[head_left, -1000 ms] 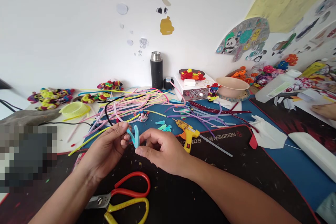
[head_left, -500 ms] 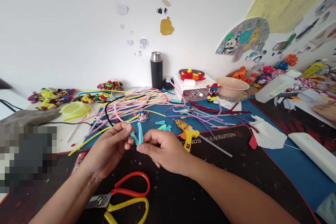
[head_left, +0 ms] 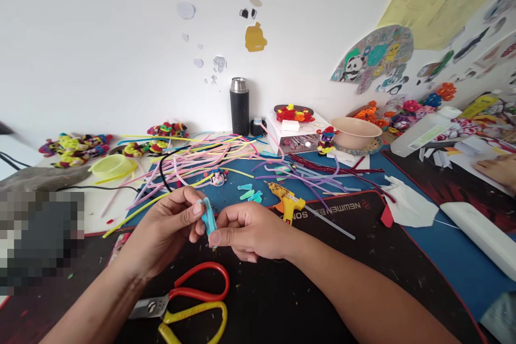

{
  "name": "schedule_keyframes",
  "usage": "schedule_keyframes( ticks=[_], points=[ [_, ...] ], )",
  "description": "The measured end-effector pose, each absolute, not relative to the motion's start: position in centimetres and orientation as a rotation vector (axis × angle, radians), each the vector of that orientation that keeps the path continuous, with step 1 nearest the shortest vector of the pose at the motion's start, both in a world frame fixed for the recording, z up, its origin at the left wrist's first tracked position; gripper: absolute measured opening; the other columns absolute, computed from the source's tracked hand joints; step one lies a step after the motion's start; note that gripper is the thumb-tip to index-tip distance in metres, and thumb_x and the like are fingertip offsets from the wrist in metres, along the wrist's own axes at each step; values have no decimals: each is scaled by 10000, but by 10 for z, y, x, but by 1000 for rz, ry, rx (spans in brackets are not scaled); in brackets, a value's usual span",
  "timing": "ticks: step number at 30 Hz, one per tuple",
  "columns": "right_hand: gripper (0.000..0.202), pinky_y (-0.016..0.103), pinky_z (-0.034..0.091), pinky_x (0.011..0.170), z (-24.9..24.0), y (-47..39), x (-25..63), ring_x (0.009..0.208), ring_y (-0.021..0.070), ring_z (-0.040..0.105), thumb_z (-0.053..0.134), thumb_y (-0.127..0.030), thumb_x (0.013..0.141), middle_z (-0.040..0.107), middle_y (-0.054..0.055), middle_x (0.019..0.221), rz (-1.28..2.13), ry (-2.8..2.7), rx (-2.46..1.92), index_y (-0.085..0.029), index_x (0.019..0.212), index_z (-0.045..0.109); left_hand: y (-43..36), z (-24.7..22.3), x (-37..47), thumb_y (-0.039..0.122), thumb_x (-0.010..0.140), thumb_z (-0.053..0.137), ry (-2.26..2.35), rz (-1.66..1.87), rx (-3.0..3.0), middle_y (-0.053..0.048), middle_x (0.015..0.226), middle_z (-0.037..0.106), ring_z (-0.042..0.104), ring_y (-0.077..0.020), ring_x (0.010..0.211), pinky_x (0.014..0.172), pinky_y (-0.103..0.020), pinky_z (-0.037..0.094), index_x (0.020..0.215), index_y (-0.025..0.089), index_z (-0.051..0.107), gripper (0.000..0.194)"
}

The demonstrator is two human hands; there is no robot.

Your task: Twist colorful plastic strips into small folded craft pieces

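Light blue fuzzy stem pieces (head_left: pixel 208 216) lie side by side between my two hands. My left hand (head_left: pixel 175 220) pinches their upper end between thumb and fingers. The lower end is gripped by my right hand (head_left: pixel 245 231), its thumb on the front. Beyond my right hand, several short blue and green folded pieces (head_left: pixel 250 194) rest on the mat, beside a yellow glue gun (head_left: pixel 288 202) with a clear glue stick. Scissors (head_left: pixel 197 301) with one red and one yellow handle lie open below my hands.
Long pink and yellow stems (head_left: pixel 193 158) spread across the back, purple ones (head_left: pixel 310 172) to their right. Behind stand a black flask (head_left: pixel 239 110), a white box (head_left: pixel 274 137) and a beige bowl (head_left: pixel 355 133). Another person's hand (head_left: pixel 497 169) shows at far right.
The blue pieces, spread in a V before, are now together side by side. My right hand has moved slightly down, and my left fingers have closed over the upper end.
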State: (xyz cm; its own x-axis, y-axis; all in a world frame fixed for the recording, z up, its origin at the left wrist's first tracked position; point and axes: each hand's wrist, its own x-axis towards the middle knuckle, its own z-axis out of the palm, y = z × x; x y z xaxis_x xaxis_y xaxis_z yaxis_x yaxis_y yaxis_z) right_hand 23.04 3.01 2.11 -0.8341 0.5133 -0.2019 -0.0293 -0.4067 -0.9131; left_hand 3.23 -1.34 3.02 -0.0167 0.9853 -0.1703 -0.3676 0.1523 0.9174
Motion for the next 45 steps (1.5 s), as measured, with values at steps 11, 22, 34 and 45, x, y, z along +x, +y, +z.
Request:
schedule_keyframes(
  ticks=[11, 22, 34, 45],
  points=[
    [414, 220, 286, 370, 23, 29, 230, 359, 35, 436, 988, -416, 782, 628, -86, 608, 2400, -1406, -621, -151, 795, 670, -16, 27, 31, 379, 586, 1101, 971, 1226, 706, 13, 582, 661, 564, -68, 412, 387, -131, 489, 701, 163, 754, 424],
    [383, 212, 282, 368, 19, 29, 233, 365, 37, 439, 994, -405, 770, 604, -98, 591, 2488, -1396, -565, -156, 859, 716, -18, 29, 33, 330, 640, 1079, 894, 1185, 709, -40, 845, 782, 588, -51, 435, 393, -130, 485, 739, 157, 746, 388],
    [387, 212, 291, 392, 12, 27, 230, 397, 35, 430, 1012, -387, 759, 587, -96, 601, 2517, -1304, -598, -151, 862, 723, -17, 29, 33, 300, 651, 1075, 849, 1200, 681, -3, 678, 724, 542, -55, 434, 378, -111, 437, 732, 171, 710, 396],
    [478, 219, 298, 423, 16, 27, 226, 404, 74, 430, 909, -580, 841, 488, -120, 527, 2291, -1317, -762, -195, 899, 631, -13, 36, 32, 331, 423, 1147, 1091, 1408, 623, -20, 631, 730, 490, -26, 428, 363, -98, 405, 714, 130, 838, 469]
  ],
)
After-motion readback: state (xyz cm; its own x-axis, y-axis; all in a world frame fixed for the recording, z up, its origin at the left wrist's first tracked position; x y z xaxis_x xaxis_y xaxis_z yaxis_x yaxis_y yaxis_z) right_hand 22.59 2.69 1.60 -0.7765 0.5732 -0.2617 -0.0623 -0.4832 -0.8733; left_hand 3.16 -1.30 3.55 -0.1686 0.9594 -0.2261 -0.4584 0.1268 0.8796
